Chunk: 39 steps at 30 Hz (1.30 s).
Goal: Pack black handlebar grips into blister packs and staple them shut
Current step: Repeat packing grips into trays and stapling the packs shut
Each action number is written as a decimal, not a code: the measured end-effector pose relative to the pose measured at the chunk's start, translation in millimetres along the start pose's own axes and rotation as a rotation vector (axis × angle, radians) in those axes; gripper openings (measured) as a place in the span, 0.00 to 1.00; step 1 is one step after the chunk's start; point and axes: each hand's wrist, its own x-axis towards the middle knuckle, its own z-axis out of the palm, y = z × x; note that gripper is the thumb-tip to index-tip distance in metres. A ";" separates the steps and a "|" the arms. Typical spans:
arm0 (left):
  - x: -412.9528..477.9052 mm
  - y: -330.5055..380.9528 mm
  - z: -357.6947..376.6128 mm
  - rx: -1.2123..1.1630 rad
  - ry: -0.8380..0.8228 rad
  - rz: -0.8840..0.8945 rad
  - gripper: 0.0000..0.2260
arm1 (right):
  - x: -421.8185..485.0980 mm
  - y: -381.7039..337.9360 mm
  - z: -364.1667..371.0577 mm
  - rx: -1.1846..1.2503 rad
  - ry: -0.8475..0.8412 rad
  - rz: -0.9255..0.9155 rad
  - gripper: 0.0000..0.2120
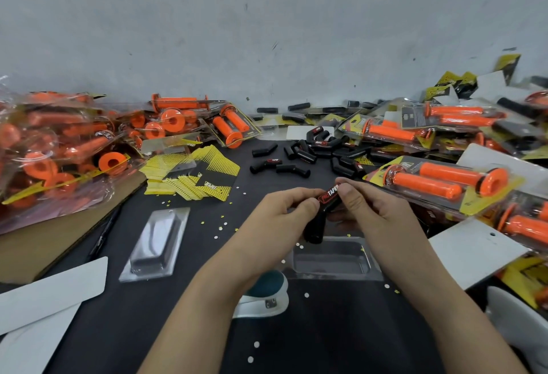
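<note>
Two hands (283,210) (367,206); one black grip (321,218) held; two blister trays (157,243) (332,259); one stapler (267,295)

Black table (326,329): clear blister trays (158,243), loose black grips (311,154), yellow cards (195,178), stapler (261,302).

My left hand (284,210) and right hand (366,204) meet in front of me, both forearms angling in from below. Each hand's thumb and curled fingers pinch the black grip (317,226) between them, fingertips nearly touching.
</note>
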 end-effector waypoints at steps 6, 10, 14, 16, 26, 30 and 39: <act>0.4 2.3 2.8 -0.048 0.062 0.041 0.11 | -2.1 -7.2 7.1 -0.052 -0.034 -0.061 0.09; 0.6 10.9 -1.9 0.095 0.210 0.198 0.08 | -1.6 -5.7 6.0 -0.212 0.023 -0.166 0.13; -2.6 15.7 -3.3 0.159 0.138 0.218 0.08 | -1.3 -1.2 3.2 -0.526 -0.020 -0.265 0.21; -2.2 12.7 -4.1 0.254 0.139 0.199 0.08 | -1.2 0.5 1.3 -0.568 -0.028 -0.272 0.21; -0.7 -12.2 -7.0 0.540 0.061 -0.079 0.06 | 1.2 7.9 -17.6 -0.428 -0.002 -0.077 0.19; 0.4 -19.6 1.8 0.671 -0.024 -0.116 0.09 | 0.2 13.5 -14.9 -0.604 -0.074 -0.022 0.18; 28.5 -32.0 -27.3 0.857 0.117 -0.042 0.11 | 1.9 14.1 -5.4 -0.716 -0.162 0.011 0.18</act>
